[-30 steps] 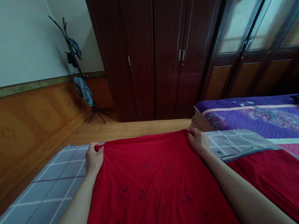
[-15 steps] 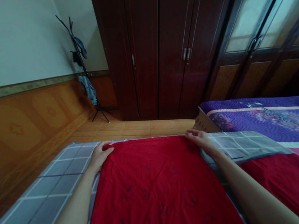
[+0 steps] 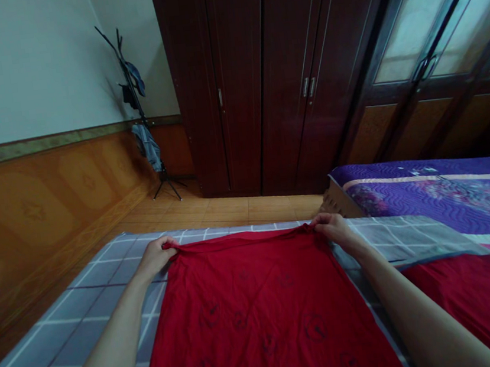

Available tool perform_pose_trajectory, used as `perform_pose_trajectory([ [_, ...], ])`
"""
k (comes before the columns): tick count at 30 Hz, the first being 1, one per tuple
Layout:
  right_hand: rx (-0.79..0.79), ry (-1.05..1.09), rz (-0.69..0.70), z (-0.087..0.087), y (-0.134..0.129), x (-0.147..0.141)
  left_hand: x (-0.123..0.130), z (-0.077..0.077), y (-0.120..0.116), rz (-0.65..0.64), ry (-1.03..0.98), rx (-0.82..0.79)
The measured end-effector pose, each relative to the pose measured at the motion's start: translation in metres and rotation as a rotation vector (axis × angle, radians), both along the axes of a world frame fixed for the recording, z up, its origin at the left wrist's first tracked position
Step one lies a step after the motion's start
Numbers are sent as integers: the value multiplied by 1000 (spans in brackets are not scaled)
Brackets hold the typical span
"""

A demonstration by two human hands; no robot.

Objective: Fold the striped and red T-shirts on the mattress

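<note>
A red cloth [image 3: 260, 306] with dark printed marks lies spread over a grey checked sheet [image 3: 76, 305]. My left hand [image 3: 160, 256] pinches its far left corner. At the far right corner, my right hand [image 3: 331, 229] grips the cloth between thumb and fingers. The far edge is lifted a little and stretched between both hands, with a fold running along it. Both arms reach forward on either side of the cloth.
Another red cloth [image 3: 482, 297] lies at the right. Beyond it is a bed with a purple floral cover [image 3: 433, 190]. A dark wooden wardrobe [image 3: 237, 89] stands ahead, with a coat rack [image 3: 137, 101] to its left.
Both hands have closed on the far corners of the red cloth. Its far edge has risen slightly and moved toward me, showing more checked sheet behind it.
</note>
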State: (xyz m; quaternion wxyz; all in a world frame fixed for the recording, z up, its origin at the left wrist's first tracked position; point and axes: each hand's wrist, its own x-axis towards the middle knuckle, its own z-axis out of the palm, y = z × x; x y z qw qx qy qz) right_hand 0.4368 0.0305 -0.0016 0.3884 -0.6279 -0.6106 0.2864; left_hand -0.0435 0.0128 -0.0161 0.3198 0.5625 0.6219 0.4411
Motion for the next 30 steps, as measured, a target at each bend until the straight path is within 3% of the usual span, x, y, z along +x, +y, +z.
perform_pose_trajectory([
  [4, 36, 59, -57, -3, 2, 3, 0, 1, -1, 92, -95, -22],
  [8, 88, 19, -225, -11, 9, 9, 7, -6, 5, 261, -212, 11],
  [15, 109, -280, -384, -23, 9, 7, 29, -22, 17, 400, -302, 54],
  [24, 106, -585, -415, -13, -3, -6, 22, -27, 22, 345, 12, 113],
  [30, 137, -713, -345, 8, -11, -14, 33, -9, 14, 230, 301, 273],
])
